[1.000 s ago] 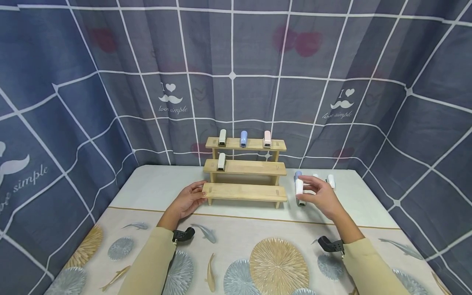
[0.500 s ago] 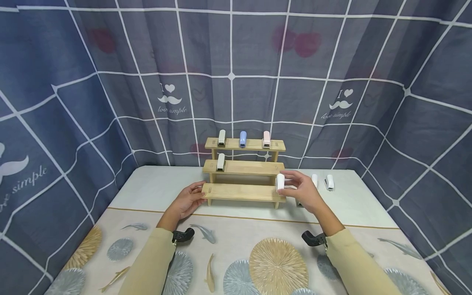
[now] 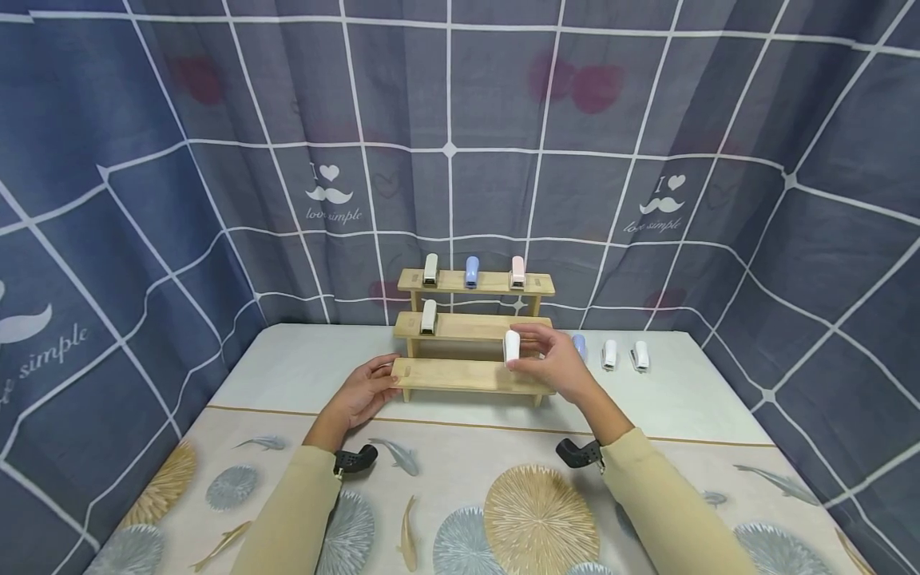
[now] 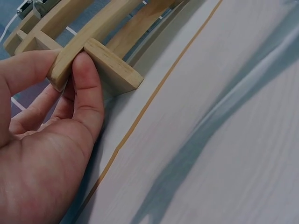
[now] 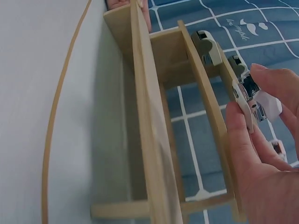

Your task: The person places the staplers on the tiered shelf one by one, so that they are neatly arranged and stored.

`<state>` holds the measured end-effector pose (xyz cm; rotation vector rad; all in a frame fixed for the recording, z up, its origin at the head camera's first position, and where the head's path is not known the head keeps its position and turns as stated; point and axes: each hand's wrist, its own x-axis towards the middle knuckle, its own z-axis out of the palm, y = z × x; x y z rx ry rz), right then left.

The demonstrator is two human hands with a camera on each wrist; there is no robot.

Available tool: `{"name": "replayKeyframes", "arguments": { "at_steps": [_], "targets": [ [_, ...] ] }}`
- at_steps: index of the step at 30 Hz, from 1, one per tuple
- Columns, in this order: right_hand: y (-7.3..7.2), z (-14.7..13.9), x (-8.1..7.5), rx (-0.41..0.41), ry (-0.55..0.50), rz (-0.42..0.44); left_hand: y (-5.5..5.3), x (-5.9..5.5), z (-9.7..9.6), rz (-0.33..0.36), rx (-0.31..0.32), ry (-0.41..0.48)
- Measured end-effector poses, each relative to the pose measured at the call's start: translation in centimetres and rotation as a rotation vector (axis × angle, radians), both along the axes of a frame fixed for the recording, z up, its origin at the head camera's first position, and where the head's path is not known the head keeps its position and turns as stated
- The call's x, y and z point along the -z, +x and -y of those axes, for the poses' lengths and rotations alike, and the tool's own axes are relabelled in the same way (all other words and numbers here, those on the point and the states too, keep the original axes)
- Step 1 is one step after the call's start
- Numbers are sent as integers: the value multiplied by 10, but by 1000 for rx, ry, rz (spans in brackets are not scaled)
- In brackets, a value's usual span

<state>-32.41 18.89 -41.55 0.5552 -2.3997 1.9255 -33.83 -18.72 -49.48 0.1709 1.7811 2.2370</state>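
**White stapler (image 3: pixel 512 349) held up at a wooden stand (image 3: pixel 467 372)**

Nearest me, at the bottom of the frame, a cloth (image 3: pixel 449 459) printed with fish and round bursts covers the front of the tabletop (image 3: pixel 287 367). Two beige sleeves reach in over it. Left of centre, the left hand (image 3: pixel 362 393) pinches the left end of the stand's lowest shelf between thumb and fingers. Right of centre, the right hand (image 3: pixel 561 366) has its fingers narrowed on the white stapler, which is clear of the lowest shelf, toward its right end; whether it touches the middle shelf I cannot tell.

Farther right, beyond that hand, a blue stapler (image 3: pixel 579 346), partly hidden, and two more white ones (image 3: pixel 609 355) stand in a row on the tabletop. A cream stapler (image 3: pixel 428 318) sits at the left of the middle shelf. Along the top shelf, left to right, are a cream, a blue and a pink stapler (image 3: pixel 517 273). Behind everything, a dark blue checked curtain (image 3: pixel 402 96) fills the upper frame.
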Motion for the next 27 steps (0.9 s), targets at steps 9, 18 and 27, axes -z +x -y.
{"name": "replayKeyframes", "arguments": {
  "at_steps": [9,18,27],
  "targets": [
    [-17,22,-8,-4,38,-30,0,-1,1,4,-4,-6],
    [-32,46,-17,-6,29,-12,0,-1,1,-13,3,-1],
    [-51,64,-18,22,75,-44,1,-2,0,-9,-9,-6]
  ]
}}
